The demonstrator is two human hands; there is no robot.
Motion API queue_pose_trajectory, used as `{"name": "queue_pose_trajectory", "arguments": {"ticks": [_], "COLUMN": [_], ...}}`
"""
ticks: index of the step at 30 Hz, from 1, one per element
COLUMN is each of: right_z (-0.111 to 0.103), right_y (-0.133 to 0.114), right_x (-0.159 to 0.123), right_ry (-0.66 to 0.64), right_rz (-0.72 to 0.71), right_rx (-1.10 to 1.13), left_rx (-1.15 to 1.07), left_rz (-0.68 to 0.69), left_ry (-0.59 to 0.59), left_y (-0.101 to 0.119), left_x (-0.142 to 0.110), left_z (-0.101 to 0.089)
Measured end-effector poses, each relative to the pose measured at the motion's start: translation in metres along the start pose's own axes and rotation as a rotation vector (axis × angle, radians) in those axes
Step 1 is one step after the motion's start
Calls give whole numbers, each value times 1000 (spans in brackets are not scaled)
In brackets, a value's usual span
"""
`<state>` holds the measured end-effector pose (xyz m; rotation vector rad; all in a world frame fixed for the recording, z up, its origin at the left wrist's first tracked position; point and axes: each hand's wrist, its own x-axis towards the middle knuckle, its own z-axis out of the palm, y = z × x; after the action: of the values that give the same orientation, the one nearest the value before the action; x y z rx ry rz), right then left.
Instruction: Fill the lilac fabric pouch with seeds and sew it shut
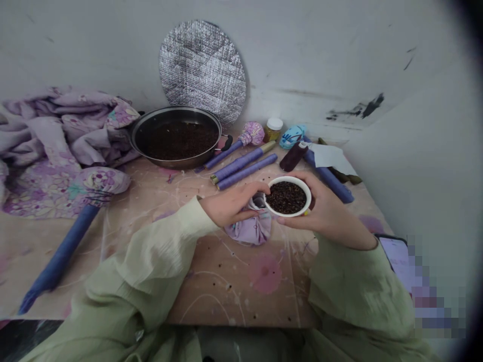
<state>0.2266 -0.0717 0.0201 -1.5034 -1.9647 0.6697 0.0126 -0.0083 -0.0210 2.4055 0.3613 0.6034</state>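
My right hand [324, 211] is wrapped around a white cup [268, 209] filled nearly to the rim with small dark seeds or grains [289, 197]. The cup is tilted slightly towards me. To its left, my left hand [236, 202] closes around the gathered neck of a small purple cloth pouch [251, 231]. A round grey opening [258, 200] shows at the pouch's neck, and the left index fingertip meets the cup's left rim. The pouch's body rests on the table, partly hidden by my fingers.
Behind stand a wide pan [175, 163] of dark grains and a silvery round mat [204, 70]. Purple-wrapped sticks [247, 171], a thread spool [292, 157] and a lidded jar [273, 129] lie beyond my hands. Left are floral cloth [45, 166] and a cloth-headed stick [64, 251]; right, a phone [396, 256].
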Motion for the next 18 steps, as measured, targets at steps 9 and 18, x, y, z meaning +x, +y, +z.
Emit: {"name": "queue_pose_trajectory", "arguments": {"ticks": [9,18], "right_z": [3,37], "right_y": [44,78], "right_x": [20,39], "right_ry": [102,151], "right_rz": [93,293], "right_rx": [39,-5], "left_rx": [19,66], "left_rz": [-15,-40], "left_ry": [-19,162], "left_y": [2,10], "left_x": [-1,-5], "left_z": [-5,-25]}}
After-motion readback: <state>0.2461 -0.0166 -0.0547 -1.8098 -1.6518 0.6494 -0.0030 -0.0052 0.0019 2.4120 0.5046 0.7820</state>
